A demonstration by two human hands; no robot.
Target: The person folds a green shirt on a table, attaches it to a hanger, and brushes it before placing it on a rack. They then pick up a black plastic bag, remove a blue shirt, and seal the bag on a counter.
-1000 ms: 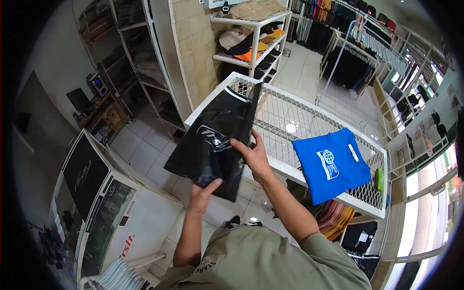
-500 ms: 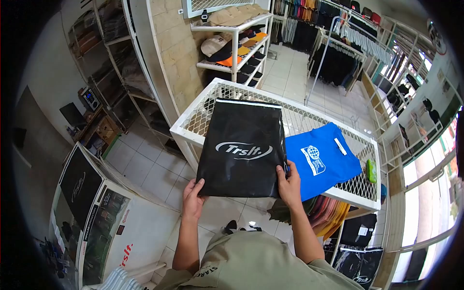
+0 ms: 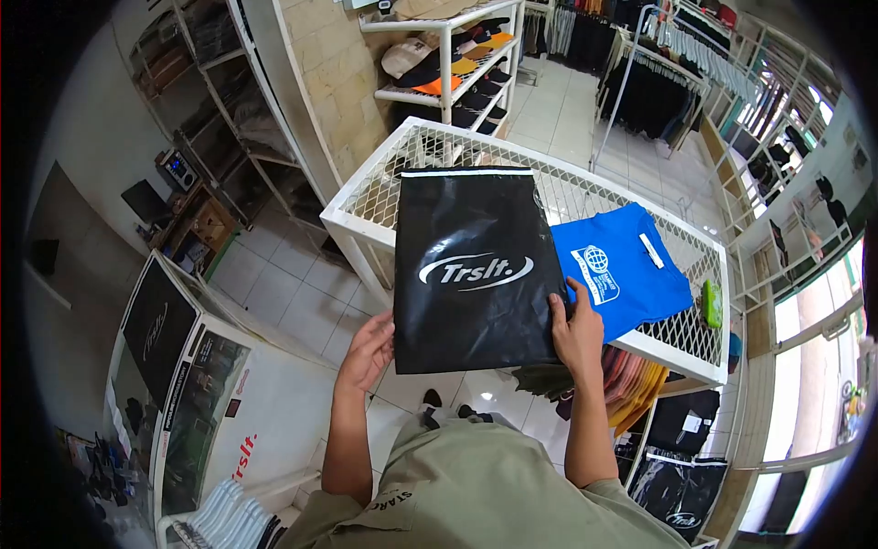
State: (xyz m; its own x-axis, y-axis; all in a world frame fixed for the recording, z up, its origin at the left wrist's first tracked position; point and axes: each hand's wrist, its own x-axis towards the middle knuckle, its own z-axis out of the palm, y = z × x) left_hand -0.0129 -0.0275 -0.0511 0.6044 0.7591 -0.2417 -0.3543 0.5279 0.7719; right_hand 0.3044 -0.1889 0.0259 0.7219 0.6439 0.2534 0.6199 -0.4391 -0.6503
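Observation:
A black plastic mailing bag [image 3: 476,316] with a white "Trslt." logo and a white strip along its top edge is held in front of me, its upper part over the mesh-topped table. My right hand [image 3: 578,328] grips the lower right edge, thumb on the front. At the lower left edge is my left hand [image 3: 368,353], its fingers bent against the side of the bag; their tips are partly hidden. Right of the bag, a folded blue T-shirt [image 3: 631,265] with a white globe print lies on the table, partly covered by the bag and my right hand.
The white metal table [image 3: 366,197] has a mesh top; a green packet [image 3: 712,304] lies at its right end. Folded clothes [image 3: 631,389] sit beneath. Left stands a white cabinet [image 3: 274,403]. Caps fill a shelf [image 3: 448,87] behind; clothes racks [image 3: 649,91] stand farther back.
The bag has shifted slightly right in the view and turned a little. My left hand has moved up along the bag's left edge, its grip looser. My right hand still holds the right edge.

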